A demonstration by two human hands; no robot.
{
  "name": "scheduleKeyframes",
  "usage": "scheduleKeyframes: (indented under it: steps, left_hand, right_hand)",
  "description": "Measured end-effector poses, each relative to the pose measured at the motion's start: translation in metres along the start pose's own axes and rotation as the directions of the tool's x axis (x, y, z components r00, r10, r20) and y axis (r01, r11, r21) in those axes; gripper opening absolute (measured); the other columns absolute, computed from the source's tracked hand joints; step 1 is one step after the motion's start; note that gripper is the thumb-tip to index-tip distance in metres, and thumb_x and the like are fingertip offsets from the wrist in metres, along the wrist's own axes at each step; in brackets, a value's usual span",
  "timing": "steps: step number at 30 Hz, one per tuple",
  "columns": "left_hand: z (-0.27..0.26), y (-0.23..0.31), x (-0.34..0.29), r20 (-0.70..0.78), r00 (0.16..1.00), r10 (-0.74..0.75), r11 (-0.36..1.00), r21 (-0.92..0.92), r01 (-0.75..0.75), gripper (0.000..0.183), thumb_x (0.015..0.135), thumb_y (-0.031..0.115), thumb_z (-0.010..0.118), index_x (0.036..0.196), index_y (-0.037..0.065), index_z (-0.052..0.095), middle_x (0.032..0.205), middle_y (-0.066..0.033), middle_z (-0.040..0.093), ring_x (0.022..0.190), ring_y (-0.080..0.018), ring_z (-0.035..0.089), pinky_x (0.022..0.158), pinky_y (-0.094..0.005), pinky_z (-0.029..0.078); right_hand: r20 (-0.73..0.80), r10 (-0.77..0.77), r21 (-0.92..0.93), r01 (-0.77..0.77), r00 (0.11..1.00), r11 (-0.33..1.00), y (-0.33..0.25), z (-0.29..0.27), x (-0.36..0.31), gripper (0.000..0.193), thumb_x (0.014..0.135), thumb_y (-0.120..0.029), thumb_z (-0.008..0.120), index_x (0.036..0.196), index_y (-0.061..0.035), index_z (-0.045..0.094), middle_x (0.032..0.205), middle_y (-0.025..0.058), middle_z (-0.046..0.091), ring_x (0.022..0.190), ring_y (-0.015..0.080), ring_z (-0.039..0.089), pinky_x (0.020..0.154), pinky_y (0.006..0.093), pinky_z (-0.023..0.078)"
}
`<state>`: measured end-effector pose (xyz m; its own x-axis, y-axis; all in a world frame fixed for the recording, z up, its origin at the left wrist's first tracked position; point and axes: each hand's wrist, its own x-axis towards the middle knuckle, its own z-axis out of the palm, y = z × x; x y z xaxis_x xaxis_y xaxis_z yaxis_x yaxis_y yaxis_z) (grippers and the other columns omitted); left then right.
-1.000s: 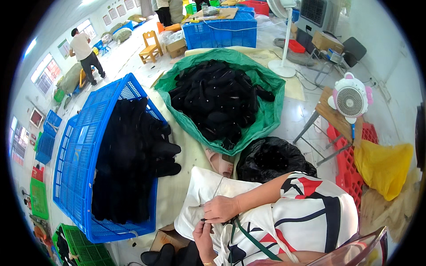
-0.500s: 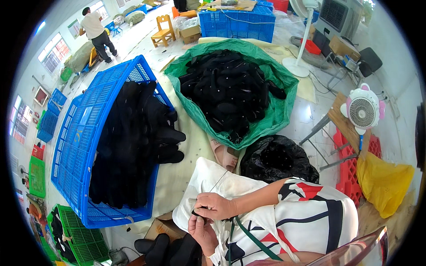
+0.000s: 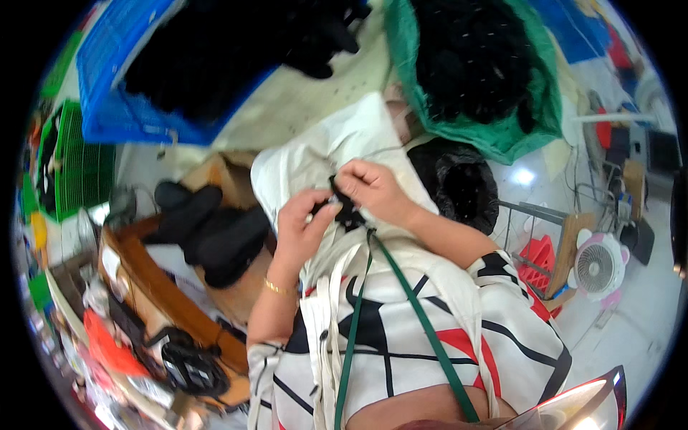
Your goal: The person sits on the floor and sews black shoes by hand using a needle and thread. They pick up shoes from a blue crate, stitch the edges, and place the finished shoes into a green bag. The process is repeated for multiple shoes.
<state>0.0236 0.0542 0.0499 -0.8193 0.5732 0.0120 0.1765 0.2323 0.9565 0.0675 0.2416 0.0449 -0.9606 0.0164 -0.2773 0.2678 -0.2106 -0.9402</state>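
Observation:
Both hands meet above the white cloth [image 3: 344, 132] over my lap. My left hand [image 3: 299, 223] pinches at a small black piece [image 3: 349, 214], thumb against bent fingers. Just to its right, my right hand [image 3: 376, 192] is closed on the upper end of the same dark piece. Blur and the fingers hide its exact kind. A thin dark line runs rightward from behind the right hand. A green cord [image 3: 423, 315] hangs down my front to just below the hands.
Black padded pieces fill the blue crate [image 3: 107, 107] and the green sack [image 3: 527, 143]. Beside my right arm stands a black plastic bag [image 3: 479, 190]. More black pieces [image 3: 222, 236] lie by a wooden bench [image 3: 168, 308] on the left. A white fan [image 3: 598, 266] stands at right.
My view has tipped down and turned, so crate and sack sit higher in it. Both hands stay close together at the black piece; the left forearm now shows fully.

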Motion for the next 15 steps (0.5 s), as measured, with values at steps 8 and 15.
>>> scheduleKeyframes:
  steps: [8, 15]
  left_hand:
    - [0.003, -0.016, -0.006, 0.306, 0.897, -0.320, 0.719, -0.538, 0.440, 0.024, 0.097, 0.018, 0.063, 0.112, 0.000, 0.064, 0.092, 0.0010, 0.063, 0.078, -0.0063, 0.056, 0.067, -0.0214, 0.047]
    - [-0.004, -0.006, -0.007, 0.070, 0.995, -0.074, 0.997, 0.018, 0.073, 0.015, 0.088, 0.008, 0.070, 0.102, 0.003, 0.067, 0.085, -0.0029, 0.064, 0.075, -0.0134, 0.057, 0.069, -0.0269, 0.046]
  right_hand:
    - [0.154, -0.433, -0.505, 0.448, 0.888, 0.738, 0.000, -0.017, -0.013, 0.014, 0.091, -0.016, 0.067, 0.094, -0.0024, 0.065, 0.080, 0.0095, 0.062, 0.070, 0.0212, 0.059, 0.065, 0.0288, 0.048]
    - [0.074, -0.108, -0.241, 0.122, 0.991, 0.963, -0.013, -0.033, -0.011, 0.020, 0.097, -0.013, 0.059, 0.112, -0.0005, 0.063, 0.085, 0.0046, 0.065, 0.078, 0.0110, 0.063, 0.073, 0.0253, 0.050]
